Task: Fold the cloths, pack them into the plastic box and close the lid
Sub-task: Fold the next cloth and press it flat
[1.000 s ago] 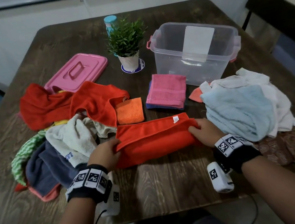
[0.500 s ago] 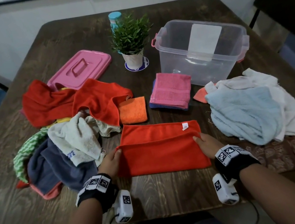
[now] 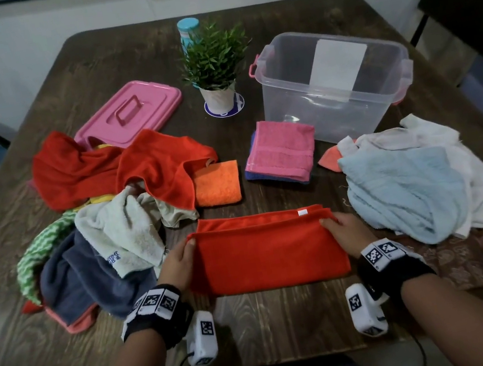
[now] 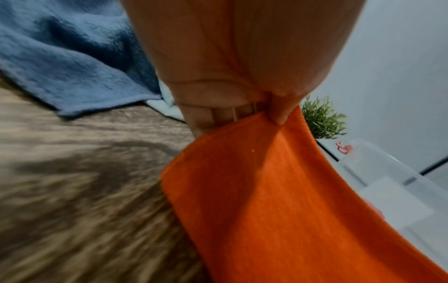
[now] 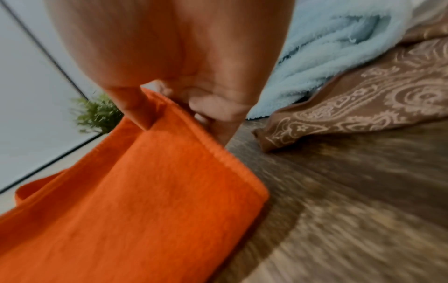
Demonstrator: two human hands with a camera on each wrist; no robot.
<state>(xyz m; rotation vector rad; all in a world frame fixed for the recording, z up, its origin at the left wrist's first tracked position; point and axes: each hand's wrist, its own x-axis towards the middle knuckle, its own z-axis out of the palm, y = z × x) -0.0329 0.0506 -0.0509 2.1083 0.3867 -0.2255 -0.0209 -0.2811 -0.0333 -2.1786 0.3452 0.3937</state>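
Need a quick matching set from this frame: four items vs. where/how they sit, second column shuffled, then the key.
1. pink lid
2. plastic box
3. red cloth
4. pink towel

A. folded, on a blue cloth in front of the box
B. open, no cloths in it
C. pinched at both top corners by left hand and right hand
D. flat on the table, far left

Pairs: 1-D, 2-B, 3-C, 4-A
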